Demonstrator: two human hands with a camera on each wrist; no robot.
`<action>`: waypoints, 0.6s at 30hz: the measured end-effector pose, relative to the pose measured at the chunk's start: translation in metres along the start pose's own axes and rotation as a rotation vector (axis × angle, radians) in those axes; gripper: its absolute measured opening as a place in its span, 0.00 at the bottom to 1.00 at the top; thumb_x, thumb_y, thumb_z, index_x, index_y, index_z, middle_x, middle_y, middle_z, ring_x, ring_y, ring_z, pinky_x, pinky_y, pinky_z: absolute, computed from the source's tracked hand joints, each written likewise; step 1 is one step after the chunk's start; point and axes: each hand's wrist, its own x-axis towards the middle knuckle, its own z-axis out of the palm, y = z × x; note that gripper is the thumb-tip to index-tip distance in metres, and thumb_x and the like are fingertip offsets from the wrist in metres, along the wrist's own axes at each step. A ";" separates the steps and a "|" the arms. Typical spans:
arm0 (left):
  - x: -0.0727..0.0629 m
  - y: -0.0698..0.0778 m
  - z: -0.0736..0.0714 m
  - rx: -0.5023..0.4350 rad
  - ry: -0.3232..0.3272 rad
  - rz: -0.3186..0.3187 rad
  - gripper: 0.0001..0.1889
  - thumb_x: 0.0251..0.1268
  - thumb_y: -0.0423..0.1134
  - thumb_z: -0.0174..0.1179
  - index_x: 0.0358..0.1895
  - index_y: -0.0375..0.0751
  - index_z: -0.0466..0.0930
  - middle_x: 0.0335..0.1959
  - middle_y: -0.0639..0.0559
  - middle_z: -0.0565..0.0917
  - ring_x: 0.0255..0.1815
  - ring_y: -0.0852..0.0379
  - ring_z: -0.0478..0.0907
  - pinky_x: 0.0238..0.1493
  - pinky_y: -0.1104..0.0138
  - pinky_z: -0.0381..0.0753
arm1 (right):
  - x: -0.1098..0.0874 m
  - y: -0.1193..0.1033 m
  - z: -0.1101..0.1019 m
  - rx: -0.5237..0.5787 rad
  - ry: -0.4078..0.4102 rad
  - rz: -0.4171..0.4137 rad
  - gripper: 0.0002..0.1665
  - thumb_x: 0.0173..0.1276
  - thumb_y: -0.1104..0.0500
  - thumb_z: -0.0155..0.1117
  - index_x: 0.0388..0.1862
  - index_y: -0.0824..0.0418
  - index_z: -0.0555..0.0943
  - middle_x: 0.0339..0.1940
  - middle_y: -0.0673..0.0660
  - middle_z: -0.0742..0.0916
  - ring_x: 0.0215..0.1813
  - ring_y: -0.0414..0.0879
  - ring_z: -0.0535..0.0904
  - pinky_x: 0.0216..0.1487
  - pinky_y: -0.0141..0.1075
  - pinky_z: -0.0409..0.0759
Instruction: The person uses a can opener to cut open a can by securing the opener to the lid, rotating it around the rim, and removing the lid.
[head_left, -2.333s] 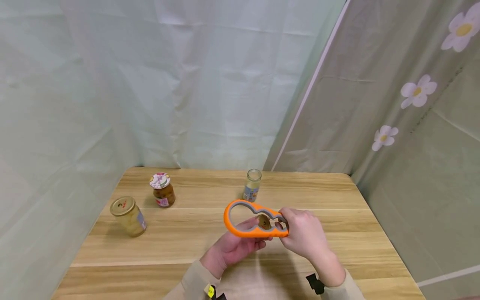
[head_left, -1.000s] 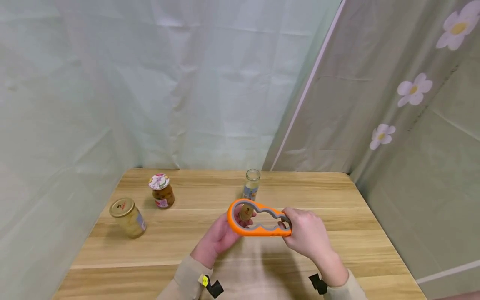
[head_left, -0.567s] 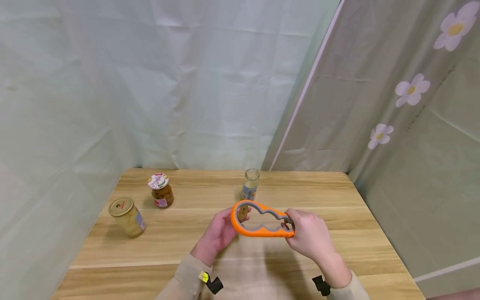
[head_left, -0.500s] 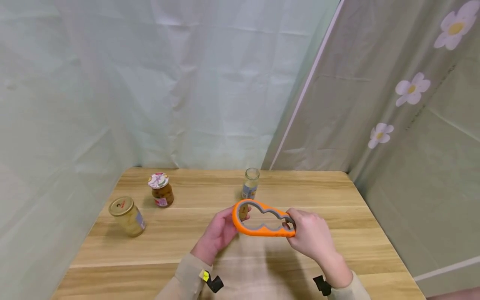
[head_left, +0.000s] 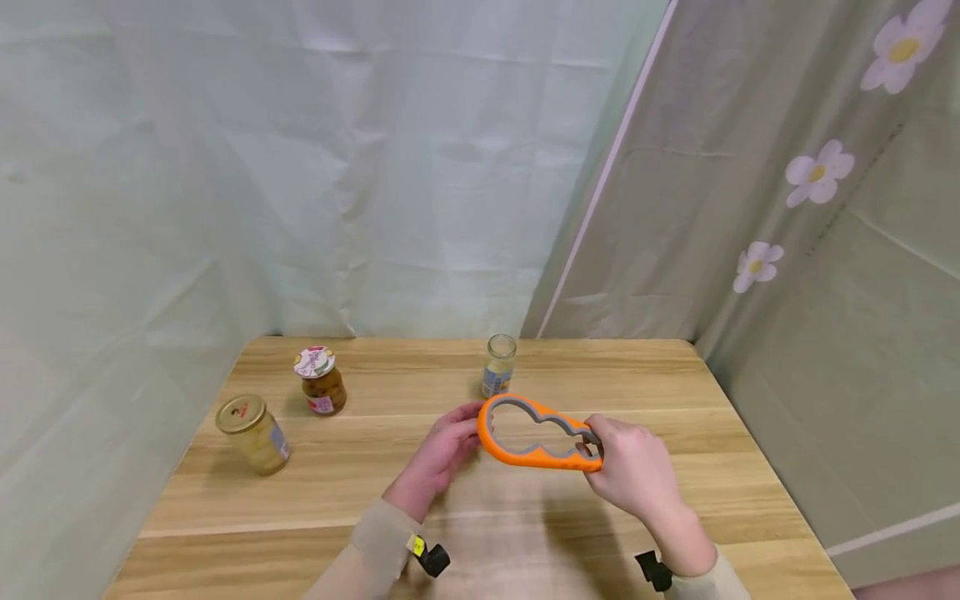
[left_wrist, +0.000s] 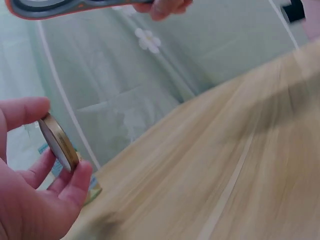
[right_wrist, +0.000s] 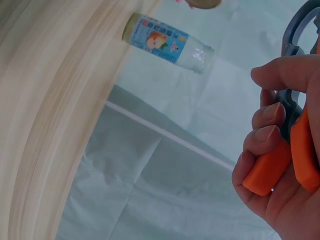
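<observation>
My left hand [head_left: 441, 454] pinches a gold jar lid [left_wrist: 65, 145] on edge between thumb and fingers. In the head view the lid is hardly visible. My right hand [head_left: 636, 467] grips the narrow end of an orange and grey jar opener [head_left: 534, 458], held above the table. The opener's wide loop reaches over to the left hand's fingertips in the head view, and its scalloped opening holds nothing. Behind the hands stands an uncapped glass jar [head_left: 498, 377] with a blue label and pale contents, upright on the table.
Two lidded jars stand at the left of the wooden table [head_left: 420, 367]: one gold-lidded with pale fruit [head_left: 258, 446], one with a patterned white lid and brown contents [head_left: 324, 392]. Pale curtains [head_left: 420, 167] hang behind and beside the table.
The gold lid, earlier seen through the opener's narrower part and then its wide loop, has slipped from sight in the head view. The left hand went left and slightly away; the opener moved a little right.
</observation>
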 end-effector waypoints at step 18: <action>0.022 0.004 0.027 0.836 0.110 0.218 0.28 0.62 0.31 0.77 0.66 0.33 0.82 0.59 0.39 0.77 0.54 0.42 0.80 0.56 0.52 0.84 | -0.005 0.013 -0.004 -0.012 -0.030 0.029 0.14 0.53 0.62 0.78 0.33 0.51 0.81 0.22 0.41 0.78 0.20 0.35 0.65 0.20 0.33 0.67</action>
